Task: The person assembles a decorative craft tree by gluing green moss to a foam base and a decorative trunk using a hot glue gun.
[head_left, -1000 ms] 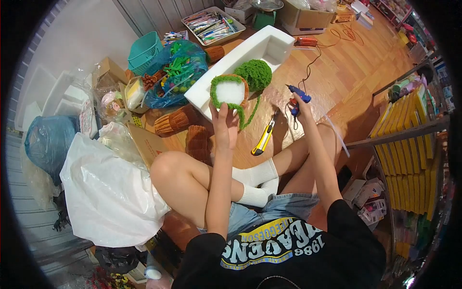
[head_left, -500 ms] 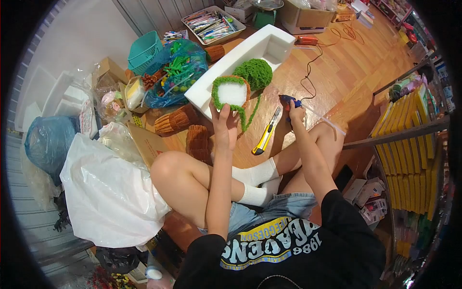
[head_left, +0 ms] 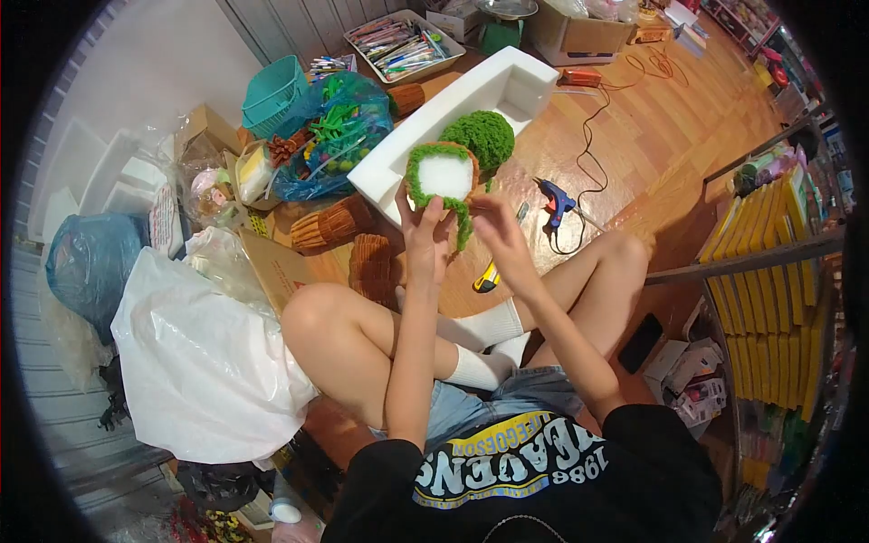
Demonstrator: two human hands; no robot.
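Note:
My left hand (head_left: 425, 237) holds up a round piece (head_left: 473, 172) with an orange-brown side, a fuzzy green yarn edge and a white centre. From its rim hangs a loose green yarn strand (head_left: 464, 233). Close by on the right, my right hand (head_left: 503, 242) has its fingers bent in at the strand, partly blurred. Behind the piece sits a fuzzy green ball (head_left: 480, 138), against a white foam box (head_left: 385, 172). A blue glue gun (head_left: 559, 203) lies on the floor. My right hand partly covers a yellow utility knife (head_left: 487, 277).
Orange-brown ribbed pieces (head_left: 331, 224) lie left of my legs. Behind them are a blue plastic bag (head_left: 348, 149) and a teal basket (head_left: 273, 92). The glue gun's cord (head_left: 584, 136) crosses the floor. A shelf of yellow packs (head_left: 760, 271) stands at right, near a black phone (head_left: 641, 343).
My right hand has let go of the glue gun, now on the floor, and moved left to the green yarn strand. My left hand still holds the round piece, shifted slightly right.

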